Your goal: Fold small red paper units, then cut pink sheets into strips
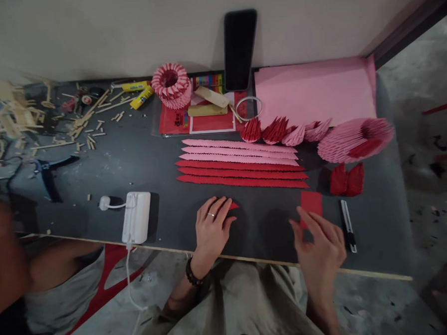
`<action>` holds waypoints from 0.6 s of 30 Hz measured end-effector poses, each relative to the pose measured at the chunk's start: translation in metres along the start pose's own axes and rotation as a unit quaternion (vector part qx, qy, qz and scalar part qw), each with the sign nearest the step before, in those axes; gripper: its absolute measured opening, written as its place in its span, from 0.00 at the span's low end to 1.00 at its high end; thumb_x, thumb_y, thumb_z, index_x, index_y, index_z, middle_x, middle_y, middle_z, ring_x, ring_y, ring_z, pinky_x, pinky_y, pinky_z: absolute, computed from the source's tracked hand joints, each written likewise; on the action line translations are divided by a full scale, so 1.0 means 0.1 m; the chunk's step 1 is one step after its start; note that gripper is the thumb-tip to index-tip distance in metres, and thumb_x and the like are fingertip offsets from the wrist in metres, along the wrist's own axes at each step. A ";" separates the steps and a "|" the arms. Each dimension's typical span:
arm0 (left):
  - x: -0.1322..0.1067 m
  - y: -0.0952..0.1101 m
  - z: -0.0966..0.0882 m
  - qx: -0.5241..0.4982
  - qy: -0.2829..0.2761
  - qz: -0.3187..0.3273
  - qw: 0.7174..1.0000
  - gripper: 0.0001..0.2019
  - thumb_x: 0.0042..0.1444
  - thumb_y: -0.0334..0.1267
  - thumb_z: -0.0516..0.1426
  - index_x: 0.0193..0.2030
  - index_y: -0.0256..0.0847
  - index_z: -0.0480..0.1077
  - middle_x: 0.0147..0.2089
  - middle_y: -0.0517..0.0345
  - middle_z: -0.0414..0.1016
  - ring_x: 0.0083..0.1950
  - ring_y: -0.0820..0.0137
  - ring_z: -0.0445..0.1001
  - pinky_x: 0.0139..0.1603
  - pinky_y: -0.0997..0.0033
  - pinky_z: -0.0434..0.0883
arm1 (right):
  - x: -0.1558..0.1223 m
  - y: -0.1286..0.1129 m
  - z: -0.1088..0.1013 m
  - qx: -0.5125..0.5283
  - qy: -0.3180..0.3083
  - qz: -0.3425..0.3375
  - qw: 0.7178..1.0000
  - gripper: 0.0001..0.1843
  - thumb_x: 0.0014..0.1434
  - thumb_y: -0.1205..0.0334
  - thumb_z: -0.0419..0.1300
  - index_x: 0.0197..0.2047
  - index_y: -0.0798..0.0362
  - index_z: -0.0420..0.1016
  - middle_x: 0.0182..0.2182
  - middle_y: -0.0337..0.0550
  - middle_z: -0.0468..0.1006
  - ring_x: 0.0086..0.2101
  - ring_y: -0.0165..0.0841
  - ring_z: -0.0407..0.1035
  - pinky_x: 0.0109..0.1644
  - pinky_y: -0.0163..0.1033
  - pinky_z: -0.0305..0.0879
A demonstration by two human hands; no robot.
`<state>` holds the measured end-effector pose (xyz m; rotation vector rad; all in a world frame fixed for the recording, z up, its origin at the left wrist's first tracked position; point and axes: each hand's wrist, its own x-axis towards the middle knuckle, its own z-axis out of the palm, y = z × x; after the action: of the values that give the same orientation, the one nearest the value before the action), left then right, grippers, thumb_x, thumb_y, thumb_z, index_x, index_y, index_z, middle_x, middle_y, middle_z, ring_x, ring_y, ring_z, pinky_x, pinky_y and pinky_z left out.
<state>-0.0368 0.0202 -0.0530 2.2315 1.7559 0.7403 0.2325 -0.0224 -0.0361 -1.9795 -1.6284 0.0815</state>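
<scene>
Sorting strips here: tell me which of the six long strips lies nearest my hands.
The frontmost red strip: the other red strips and the pink strips lie behind it, toward the wall.

left hand (212, 229): palm down, flat (fingers close together) | right hand (321, 247): palm down, fingers loosely spread

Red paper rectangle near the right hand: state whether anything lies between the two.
Nothing visible does. The right hand reaches the lower edge of the red paper rectangle with its fingertips; the utility knife lies off to the right, beside both.
</scene>
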 end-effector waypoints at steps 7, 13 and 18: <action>-0.02 0.02 0.06 0.026 0.021 0.012 0.999 0.26 0.68 0.26 0.58 0.69 0.51 0.74 0.61 0.54 0.84 0.65 0.56 0.79 0.65 0.50 0.78 | -0.01 0.47 -0.10 -0.031 0.016 0.031 0.999 0.23 0.61 0.54 0.74 0.59 0.38 0.84 0.50 0.51 0.86 0.44 0.47 0.77 0.52 0.53 0.72; -0.01 0.11 -0.02 0.044 0.058 -0.001 0.997 0.29 0.67 0.33 0.63 0.74 0.46 0.69 0.65 0.44 0.82 0.66 0.52 0.78 0.68 0.49 0.76 | 0.02 0.36 -0.11 -0.005 0.020 0.054 0.998 0.19 0.64 0.57 0.71 0.57 0.33 0.85 0.47 0.48 0.85 0.43 0.45 0.77 0.52 0.53 0.73; -0.05 0.27 -0.17 -0.162 -0.020 -0.023 0.986 0.33 0.66 0.37 0.66 0.76 0.48 0.66 0.46 0.53 0.89 0.50 0.61 0.85 0.58 0.59 0.81 | 0.06 0.08 -0.14 0.170 -0.114 -0.064 0.977 0.17 0.66 0.60 0.68 0.56 0.33 0.86 0.50 0.46 0.83 0.38 0.38 0.78 0.41 0.44 0.79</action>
<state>-0.0230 0.0058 -0.0274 1.9693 1.5365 0.8912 0.2470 -0.0226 -0.0262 -1.6470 -1.7447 0.5197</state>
